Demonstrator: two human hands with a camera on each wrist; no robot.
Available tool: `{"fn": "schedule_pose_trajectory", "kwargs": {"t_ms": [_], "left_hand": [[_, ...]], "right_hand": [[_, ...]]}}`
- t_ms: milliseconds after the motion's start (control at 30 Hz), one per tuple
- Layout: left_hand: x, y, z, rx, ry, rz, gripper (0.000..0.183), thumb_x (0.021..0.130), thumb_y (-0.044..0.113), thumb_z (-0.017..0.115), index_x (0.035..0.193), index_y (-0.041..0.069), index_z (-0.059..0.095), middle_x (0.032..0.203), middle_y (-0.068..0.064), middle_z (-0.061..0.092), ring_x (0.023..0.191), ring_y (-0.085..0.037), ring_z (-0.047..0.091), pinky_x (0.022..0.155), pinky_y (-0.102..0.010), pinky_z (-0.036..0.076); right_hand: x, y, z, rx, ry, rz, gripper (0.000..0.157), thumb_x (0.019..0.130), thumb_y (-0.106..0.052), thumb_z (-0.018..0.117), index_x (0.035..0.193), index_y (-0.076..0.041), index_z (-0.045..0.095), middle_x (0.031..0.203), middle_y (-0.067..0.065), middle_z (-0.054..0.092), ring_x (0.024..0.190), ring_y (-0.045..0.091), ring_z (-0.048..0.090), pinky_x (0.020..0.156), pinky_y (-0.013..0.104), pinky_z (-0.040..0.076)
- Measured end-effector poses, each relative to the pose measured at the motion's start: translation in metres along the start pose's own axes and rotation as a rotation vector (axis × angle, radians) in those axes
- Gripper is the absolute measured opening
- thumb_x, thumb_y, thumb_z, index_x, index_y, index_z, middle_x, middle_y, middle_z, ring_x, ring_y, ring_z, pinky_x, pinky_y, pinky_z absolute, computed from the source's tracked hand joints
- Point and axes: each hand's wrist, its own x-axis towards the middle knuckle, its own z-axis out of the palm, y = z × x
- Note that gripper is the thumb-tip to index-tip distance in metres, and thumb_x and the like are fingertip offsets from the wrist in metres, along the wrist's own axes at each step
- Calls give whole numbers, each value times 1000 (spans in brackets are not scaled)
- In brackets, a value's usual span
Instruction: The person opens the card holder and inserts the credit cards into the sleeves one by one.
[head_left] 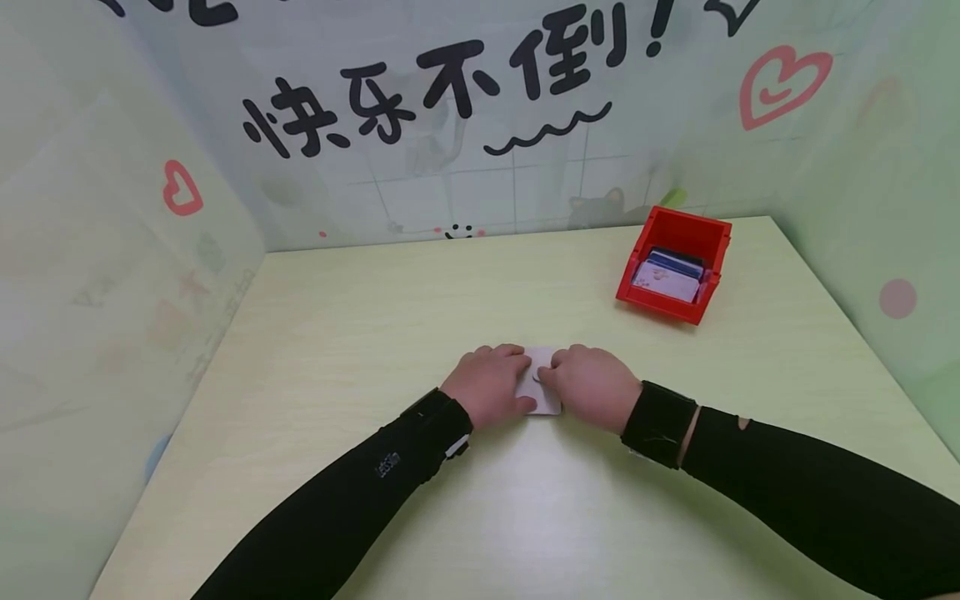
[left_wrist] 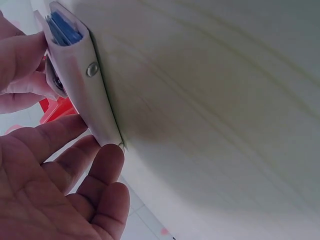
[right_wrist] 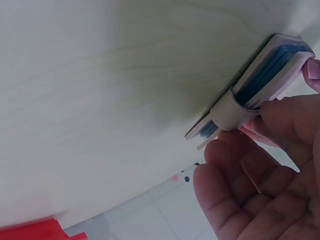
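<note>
A pale pink snap-button card holder lies on the table between both hands, with blue card sleeves showing at its ends in the wrist views. My left hand grips its left side, thumb by the near edge; in the left wrist view the fingers touch the spine, which bears a metal stud. My right hand pinches at the right side with thumb and forefinger. There, in the right wrist view, a short closing strap wraps round the holder's edge. The hands partly cover the holder's top face.
A red open bin with several cards in it stands at the back right of the light wooden table. Printed fabric walls enclose the table at the back and both sides.
</note>
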Motion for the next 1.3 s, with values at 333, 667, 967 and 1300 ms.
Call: {"fn": "schedule_pose_trajectory", "kwargs": {"t_ms": [333, 667, 967, 1300], "left_hand": [[1, 0, 1, 13, 15, 11, 62, 99, 49, 70, 151, 16, 59, 159, -4, 54, 142, -32, 54, 116, -46, 46], [-1, 2, 1, 17, 17, 1, 62, 98, 49, 70, 150, 16, 59, 158, -4, 54, 141, -32, 55, 115, -46, 47], [-1, 2, 2, 17, 10, -7, 62, 98, 49, 70, 150, 17, 59, 159, -4, 54, 143, -32, 53, 117, -46, 45], [-1, 2, 3, 24, 6, -3, 62, 99, 49, 69, 151, 17, 59, 159, -4, 53, 143, -32, 53, 117, -46, 45]], "right_hand": [[-2, -1, -1, -24, 13, -13, 44, 86, -18, 88, 126, -7, 75, 109, 13, 75, 95, 29, 69, 87, 40, 63], [-1, -2, -1, -22, -1, -3, 47, 85, -19, 89, 128, -8, 75, 111, 13, 75, 96, 30, 69, 87, 40, 63], [-1, -4, 1, -41, -5, -7, 50, 84, -21, 90, 129, -8, 75, 109, 12, 75, 93, 28, 68, 87, 39, 63], [-1, -5, 1, -68, 24, -19, 41, 87, -21, 87, 124, -7, 76, 105, 12, 75, 89, 27, 67, 83, 37, 63]]}}
